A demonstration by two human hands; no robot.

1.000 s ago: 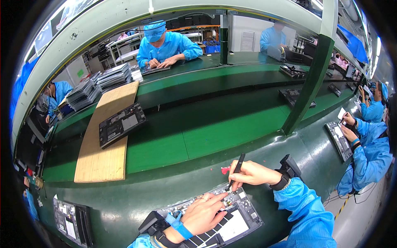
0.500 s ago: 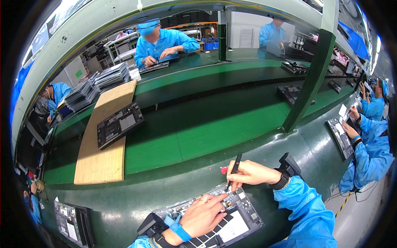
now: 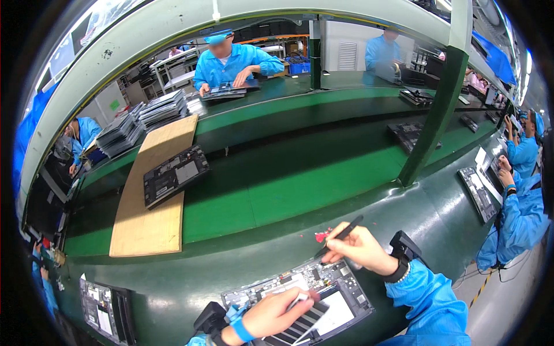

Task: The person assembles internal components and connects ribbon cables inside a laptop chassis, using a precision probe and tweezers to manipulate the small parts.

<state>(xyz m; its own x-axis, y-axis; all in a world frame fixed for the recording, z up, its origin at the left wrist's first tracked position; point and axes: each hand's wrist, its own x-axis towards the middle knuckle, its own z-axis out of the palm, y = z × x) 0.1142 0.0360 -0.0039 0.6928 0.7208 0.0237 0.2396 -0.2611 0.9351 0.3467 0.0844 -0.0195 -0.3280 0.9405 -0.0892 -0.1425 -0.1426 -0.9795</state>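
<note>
An opened laptop base (image 3: 362,300) lies before me, its circuit board and a white panel exposed. My left hand (image 3: 274,311) is over its near left part, fingers bent and somewhat blurred. Beneath that hand, a sheet of black strips with pale gaps (image 3: 306,323) slants across the base, apparently gripped by the fingers; the thumb's hold is hidden. My right hand (image 3: 359,249) pinches slim black tweezers (image 3: 348,228), the tip angled down and left near the base's far edge. Small red scraps (image 3: 323,236) lie on the bench just beyond the tip.
Another opened laptop base (image 3: 99,308) lies at the left. Across the green channel, one rests on a wooden board (image 3: 156,225). A green post (image 3: 433,121) rises at the right. Co-workers in blue handle parts at the far side and at the right.
My right hand has lifted the tweezers off the board and tilted them to the right. My left fingers have curled back, and the striped sheet has shifted rightward. The view has shifted slightly.
</note>
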